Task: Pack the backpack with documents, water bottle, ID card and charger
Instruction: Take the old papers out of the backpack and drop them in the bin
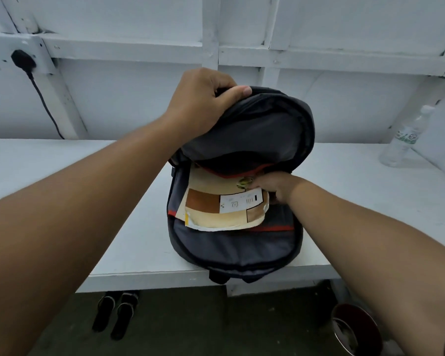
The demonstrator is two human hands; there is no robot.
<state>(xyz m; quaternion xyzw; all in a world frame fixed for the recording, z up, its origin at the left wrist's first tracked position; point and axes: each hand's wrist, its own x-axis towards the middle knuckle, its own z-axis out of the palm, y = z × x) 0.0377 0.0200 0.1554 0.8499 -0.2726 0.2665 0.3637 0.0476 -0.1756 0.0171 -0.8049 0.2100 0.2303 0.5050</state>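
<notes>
Black plug (23, 60) is noted in a wall socket at far left, its cable dropped behind the white table (62, 163). Whether it belongs to the charger cannot be told. Dark sandals (116, 314) are seen on the floor below the table edge.

Left hand (203, 98) is clamped on the top rim of the backpack's flap (254, 129). The thumb is laid along the outside; the fingers are curled over the rim and hidden behind the fabric. The flap is held up and back, judged so that the main compartment stands wide for loading.

Backpack (242, 247) is laid on its back at the near table edge, with its straps hung over that edge.

Documents (216, 209), a tan-and-brown printed sheaf with a white label, are lodged inside the open compartment. Their lower edge is raised over the grey lining, so they are judged not yet fully seated.

Right hand (278, 187) is set at the sheaf's upper right corner. The fingers are curled onto the paper edge and the thumb is hidden. A pinch is judged likely, placed there to steer the sheaf deeper.

Water bottle (406, 140), clear plastic, is stood upright at far right on the table, well apart from the backpack and untouched. No ID card is seen.

Metal bowl (355, 330) is noted on the floor at lower right.
</notes>
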